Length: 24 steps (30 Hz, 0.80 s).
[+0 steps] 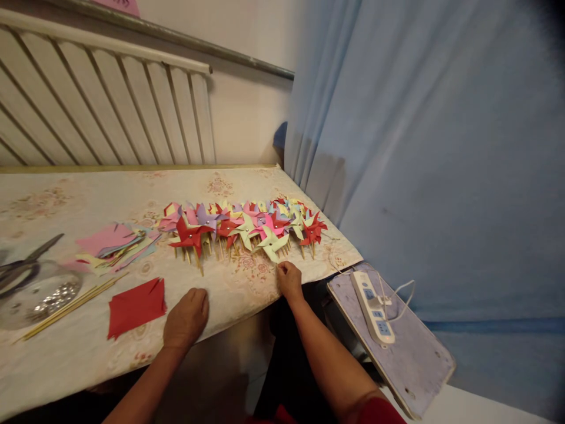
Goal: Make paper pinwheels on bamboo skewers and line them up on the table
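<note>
**A:** What's on the table?

**B:** A long row of paper pinwheels [247,227] — red, pink, yellow, purple — lying on a floral tablecloth [247,282] with their wooden sticks pointing toward the person.

**A:** And the hands?

**B:** The right hand [289,280] rests at the table's near edge, just below a pale yellow pinwheel [271,242], fingers curled. It sits very close to that pinwheel's stick, but whether it actually pinches anything I cannot tell. The left hand [186,318] lies knuckles-up on the cloth, fingers loosely folded, holding nothing, just beside a red paper square [136,306].

**A:** What else lies to the left?

**B:** A loose pile of cut coloured paper [117,244], a few bare wooden sticks [70,306] lying at a slant, and a clear dish [42,297] of small shiny bits with scissors [22,265] resting across it.

**A:** And the surroundings?

**B:** A white radiator [106,100] behind the table, a blue curtain [441,147] on the right — and below it a power strip [373,306] with its white cord, lying on a grey board [410,353].
</note>
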{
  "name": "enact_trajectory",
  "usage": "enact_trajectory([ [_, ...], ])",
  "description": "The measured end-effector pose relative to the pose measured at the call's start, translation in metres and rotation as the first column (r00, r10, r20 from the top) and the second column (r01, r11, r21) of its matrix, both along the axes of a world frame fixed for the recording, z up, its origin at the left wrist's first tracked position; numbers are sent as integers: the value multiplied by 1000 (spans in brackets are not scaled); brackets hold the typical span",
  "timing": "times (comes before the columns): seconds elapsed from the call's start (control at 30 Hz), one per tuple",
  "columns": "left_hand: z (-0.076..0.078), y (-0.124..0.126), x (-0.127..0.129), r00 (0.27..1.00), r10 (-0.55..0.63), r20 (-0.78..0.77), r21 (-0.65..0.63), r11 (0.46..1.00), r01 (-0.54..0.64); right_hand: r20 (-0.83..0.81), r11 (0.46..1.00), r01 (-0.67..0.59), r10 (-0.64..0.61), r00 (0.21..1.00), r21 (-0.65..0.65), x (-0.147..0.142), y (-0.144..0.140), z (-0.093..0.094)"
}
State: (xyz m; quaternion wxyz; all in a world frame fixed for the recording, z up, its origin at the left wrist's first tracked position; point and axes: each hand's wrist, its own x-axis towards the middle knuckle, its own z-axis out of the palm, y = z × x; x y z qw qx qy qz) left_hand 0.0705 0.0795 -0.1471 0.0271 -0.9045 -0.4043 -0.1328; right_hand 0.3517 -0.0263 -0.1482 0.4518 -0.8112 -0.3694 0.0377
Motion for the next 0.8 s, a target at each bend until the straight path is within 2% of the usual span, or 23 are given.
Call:
enact_trajectory([
  [0.1,-2,1,-1,1000,-6,0,4,1000,6,-21,998,63,-62,998,21,6,8,-1],
  [0.3,-3,1,-1,1000,-12,1,12,1000,12,-35,995,94,-93,995,32,9,22,-4],
  [0.8,-1,-1,0,1000,-9,-16,0,1000,9,-44,995,99,-98,994,26,4,28,-6],
])
